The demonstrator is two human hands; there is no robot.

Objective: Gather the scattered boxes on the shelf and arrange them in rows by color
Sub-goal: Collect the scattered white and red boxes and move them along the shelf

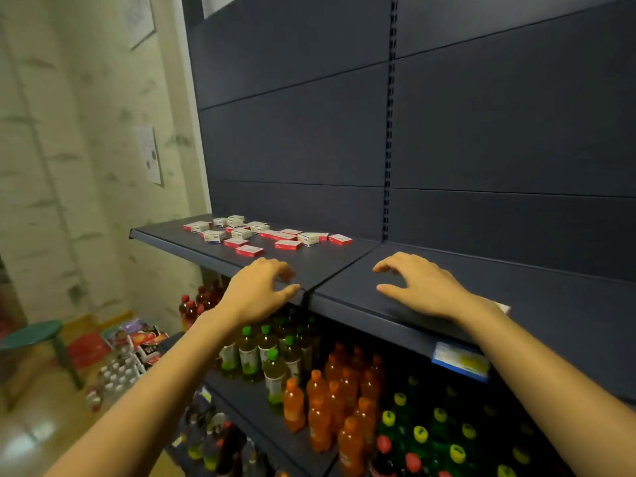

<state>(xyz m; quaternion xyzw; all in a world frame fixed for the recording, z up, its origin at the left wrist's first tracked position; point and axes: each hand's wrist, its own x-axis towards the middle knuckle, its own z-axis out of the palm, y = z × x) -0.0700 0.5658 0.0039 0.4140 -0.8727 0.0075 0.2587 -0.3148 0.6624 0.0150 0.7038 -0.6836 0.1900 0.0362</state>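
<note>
The left hand [256, 290] and right hand [418, 287] are empty at the shelf [344, 266] front, fingers loosely spread and half curled; the scattered boxes [261, 235] lie just beyond the left fingertips, strung sideways, farther from the right.

Single head view — looks forward and down along dark shelf [330, 270], close above front edge, bottle shelves [309, 438] below.
</note>
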